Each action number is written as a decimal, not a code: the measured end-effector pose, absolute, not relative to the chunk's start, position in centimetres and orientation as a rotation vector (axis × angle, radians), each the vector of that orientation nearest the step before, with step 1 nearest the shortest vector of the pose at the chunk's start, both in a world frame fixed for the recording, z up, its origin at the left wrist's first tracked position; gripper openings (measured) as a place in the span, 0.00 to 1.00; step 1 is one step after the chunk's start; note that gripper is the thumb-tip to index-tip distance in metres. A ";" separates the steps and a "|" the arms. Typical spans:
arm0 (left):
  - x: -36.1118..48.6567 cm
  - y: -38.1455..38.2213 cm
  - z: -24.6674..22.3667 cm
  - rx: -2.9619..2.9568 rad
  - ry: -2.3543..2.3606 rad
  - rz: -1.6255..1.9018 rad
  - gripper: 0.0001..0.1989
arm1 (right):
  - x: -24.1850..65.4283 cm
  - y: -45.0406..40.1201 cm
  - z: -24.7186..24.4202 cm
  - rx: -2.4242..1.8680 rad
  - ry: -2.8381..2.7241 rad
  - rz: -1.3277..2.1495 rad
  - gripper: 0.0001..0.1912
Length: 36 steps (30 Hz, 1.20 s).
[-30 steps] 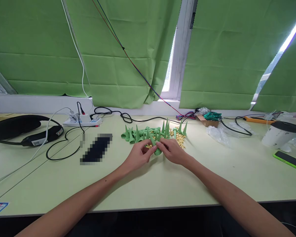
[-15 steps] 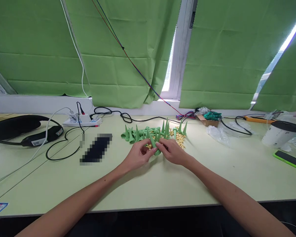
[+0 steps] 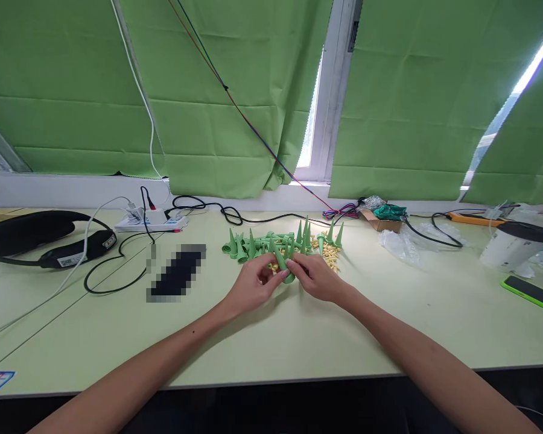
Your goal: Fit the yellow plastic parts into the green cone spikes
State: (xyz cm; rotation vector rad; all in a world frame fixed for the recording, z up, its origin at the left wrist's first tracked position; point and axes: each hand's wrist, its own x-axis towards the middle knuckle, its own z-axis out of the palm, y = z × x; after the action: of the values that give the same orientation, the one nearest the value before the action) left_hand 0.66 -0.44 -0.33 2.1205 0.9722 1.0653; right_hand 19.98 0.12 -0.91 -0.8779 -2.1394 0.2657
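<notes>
Cone (image 3: 281, 261) is gripped between left hand (image 3: 253, 284) and right hand (image 3: 318, 277), on the near side of the other cones (image 3: 252, 247), its long axis slanted from far left to near right.

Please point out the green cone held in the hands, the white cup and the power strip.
Held green cone (image 3: 281, 261): head view, on its tapered side.
White cup (image 3: 507, 254): head view, on its side wall.
Power strip (image 3: 163, 223): head view, on its casing.
</notes>
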 end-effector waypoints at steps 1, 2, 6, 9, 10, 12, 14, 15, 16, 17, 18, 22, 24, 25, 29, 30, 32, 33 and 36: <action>0.6 -0.4 -0.3 2.122 0.978 1.066 0.09 | 20.0 0.1 -0.9 -0.878 -2.143 0.263 0.19; 0.6 -0.4 -0.3 2.121 0.981 1.070 0.09 | 20.0 0.1 -0.9 -0.879 -2.145 0.260 0.19; 0.6 -0.5 -0.3 2.088 0.984 1.074 0.11 | 20.0 0.1 -0.9 -0.895 -2.147 0.264 0.19; 0.7 -0.5 -0.3 2.042 0.982 1.051 0.13 | 20.0 0.1 -0.9 -0.902 -2.139 0.269 0.20; 0.7 -0.5 -0.4 2.024 0.979 1.044 0.13 | 19.9 0.1 -0.9 -0.901 -2.136 0.272 0.20; 0.8 -0.6 -0.4 1.985 0.971 1.029 0.15 | 19.9 0.1 -0.9 -0.899 -2.135 0.276 0.20; 0.8 -0.7 -0.4 1.946 0.976 1.027 0.16 | 19.9 0.0 -0.9 -0.901 -2.133 0.273 0.21; 0.9 -0.7 -0.4 1.928 0.987 1.026 0.16 | 19.9 0.0 -0.9 -0.901 -2.133 0.270 0.21; 0.9 -0.7 -0.4 1.910 1.000 1.022 0.16 | 19.9 0.0 -0.9 -0.900 -2.131 0.270 0.22; 0.9 -0.6 -0.4 1.892 1.012 1.017 0.16 | 19.9 -0.1 -0.9 -0.898 -2.130 0.272 0.22; 0.8 -0.6 -0.4 1.873 1.021 1.011 0.17 | 19.9 -0.1 -0.9 -0.896 -2.130 0.276 0.22; 0.8 -0.3 -0.4 1.809 0.994 0.982 0.18 | 19.9 -0.1 -0.9 -0.892 -2.141 0.288 0.22; 0.8 -0.2 -0.4 1.786 0.971 0.973 0.18 | 19.9 -0.1 -0.9 -0.893 -2.143 0.287 0.22; 0.8 -0.2 -0.4 1.775 0.961 0.967 0.18 | 19.9 -0.1 -0.9 -0.892 -2.143 0.287 0.22; 0.9 -0.1 -0.3 1.720 0.926 0.945 0.18 | 19.8 0.0 -0.9 -0.881 -2.150 0.295 0.22; 0.9 -0.1 -0.3 1.702 0.916 0.939 0.19 | 19.8 -0.1 -0.9 -0.876 -2.154 0.299 0.22; 0.9 0.0 -0.2 1.653 0.882 0.926 0.19 | 19.9 -0.1 -0.9 -0.860 -2.163 0.309 0.22; 0.9 0.0 -0.2 1.620 0.858 0.920 0.19 | 19.9 -0.1 -0.9 -0.849 -2.166 0.313 0.21; 0.9 0.0 0.0 1.506 0.782 0.908 0.19 | 20.0 -0.1 -0.9 -0.832 -2.150 0.330 0.20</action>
State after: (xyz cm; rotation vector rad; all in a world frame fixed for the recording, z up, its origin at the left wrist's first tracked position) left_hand 0.86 0.02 -0.04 1.5059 0.7816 0.9076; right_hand 20.01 -0.13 -0.88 -0.8324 -2.1497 0.3301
